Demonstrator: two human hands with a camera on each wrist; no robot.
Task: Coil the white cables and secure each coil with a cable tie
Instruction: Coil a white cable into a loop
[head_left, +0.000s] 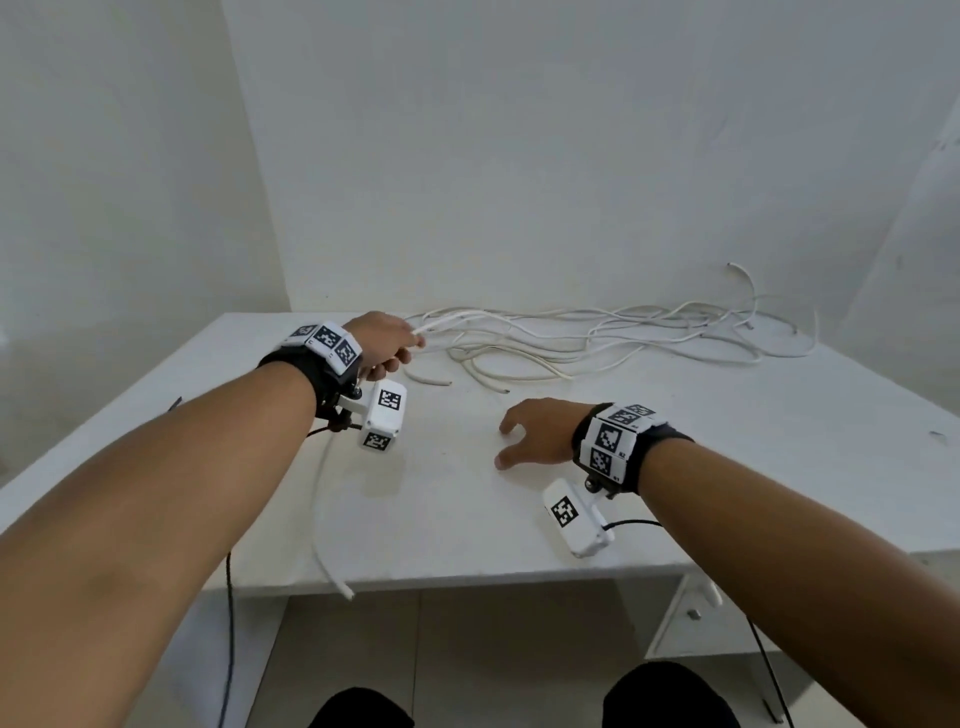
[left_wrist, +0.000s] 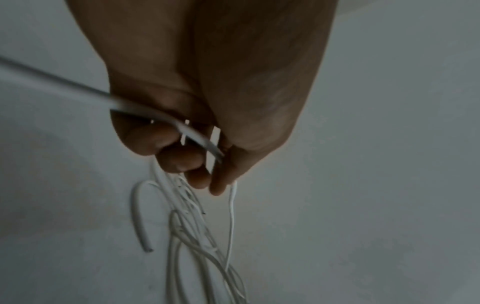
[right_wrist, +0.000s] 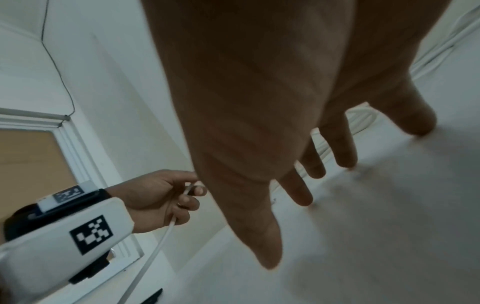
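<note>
Gripping a white cable (head_left: 324, 499) whose free end trailed off the counter's (head_left: 675, 467) near edge, the left hand (head_left: 382, 340) reached the loose cables (head_left: 597, 338) sprawled lengthwise along the far side, while the right hand (head_left: 530, 434) hovered, fingers spread, holding nothing.

We saw smooth, white plastic-sheathed cables (head_left: 566, 332) on a matt white table (head_left: 727, 467) (slightly scuffed).

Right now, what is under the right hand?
Under the right hand only bare white table shows; its spread fingers hold nothing. The left hand grips a white cable. No cable tie shows.
</note>
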